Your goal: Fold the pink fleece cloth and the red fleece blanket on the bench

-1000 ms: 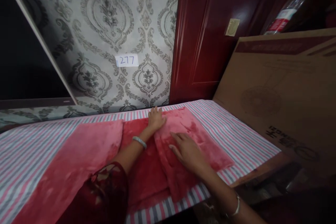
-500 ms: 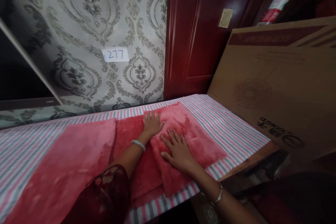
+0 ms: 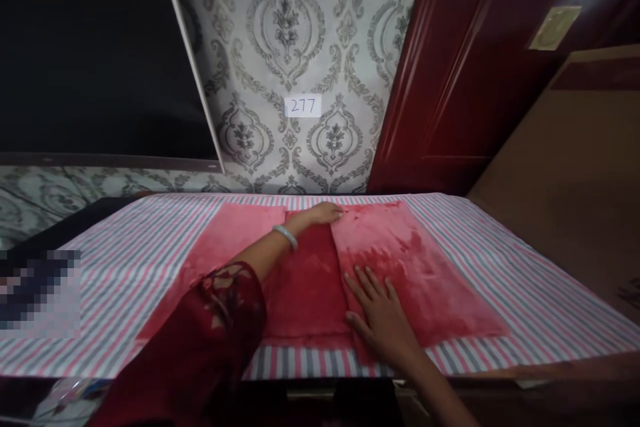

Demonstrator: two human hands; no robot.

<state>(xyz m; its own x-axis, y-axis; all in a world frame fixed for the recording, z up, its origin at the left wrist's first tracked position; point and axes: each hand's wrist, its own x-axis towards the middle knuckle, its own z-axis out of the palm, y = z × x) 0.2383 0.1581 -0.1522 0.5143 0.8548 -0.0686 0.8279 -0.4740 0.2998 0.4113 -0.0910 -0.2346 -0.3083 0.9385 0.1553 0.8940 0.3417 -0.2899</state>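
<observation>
A red plush cloth (image 3: 305,280) lies spread on a striped tablecloth (image 3: 525,280), its right flap (image 3: 425,273) and left flap (image 3: 220,247) folded inward, showing their paler pink side. My left hand (image 3: 323,215) rests flat at the far edge of the cloth, by the top corner of the right flap, fingers together. Nearer the front edge, my right hand (image 3: 383,313) presses flat on the same flap, fingers spread. Neither hand grips anything. A silver bangle (image 3: 286,235) sits on my left wrist, and a dark red lace sleeve (image 3: 200,347) covers my left arm.
Patterned wallpaper with a label reading 277 (image 3: 303,106) stands behind the table. A dark screen (image 3: 90,53) fills the upper left, a dark red door (image 3: 480,80) the upper right. A cardboard box (image 3: 570,180) leans at the right edge.
The view has swung to the left, so the cloth now sits centred. My left hand has slid to the far edge of the cloth; my right hand has moved nearer the front edge.
</observation>
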